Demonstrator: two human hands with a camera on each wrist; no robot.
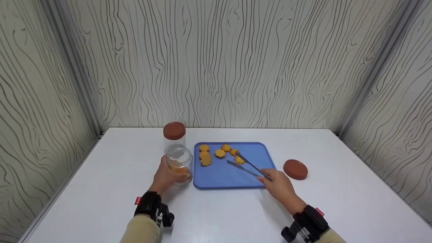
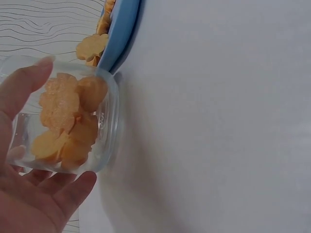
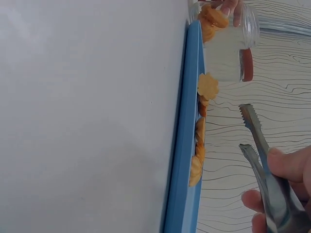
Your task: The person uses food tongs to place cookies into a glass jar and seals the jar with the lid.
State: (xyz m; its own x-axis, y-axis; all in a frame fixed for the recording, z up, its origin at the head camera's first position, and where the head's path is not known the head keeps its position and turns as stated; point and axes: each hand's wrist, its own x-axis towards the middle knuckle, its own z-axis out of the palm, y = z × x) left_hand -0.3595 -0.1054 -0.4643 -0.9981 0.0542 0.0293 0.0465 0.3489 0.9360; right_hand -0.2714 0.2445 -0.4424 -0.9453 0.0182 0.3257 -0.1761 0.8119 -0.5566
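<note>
My left hand (image 1: pixel 165 177) grips an open clear jar (image 1: pixel 180 164) with orange flower-shaped cookies inside, standing just left of a blue tray (image 1: pixel 229 175). In the left wrist view my fingers (image 2: pixel 22 87) wrap the jar (image 2: pixel 68 121). My right hand (image 1: pixel 278 184) holds metal tongs (image 1: pixel 248 165) over the tray, their tips apart and empty near a cookie (image 1: pixel 239 160). Several cookies (image 1: pixel 206 157) lie on the tray's far half. In the right wrist view the tongs (image 3: pixel 260 155) hover above the tray (image 3: pixel 187 145).
A second clear jar with a brown lid (image 1: pixel 174 135) stands behind the open one. A loose brown lid (image 1: pixel 295 169) lies on the white table (image 1: pixel 337 202) right of the tray. Patterned walls close in the table on three sides.
</note>
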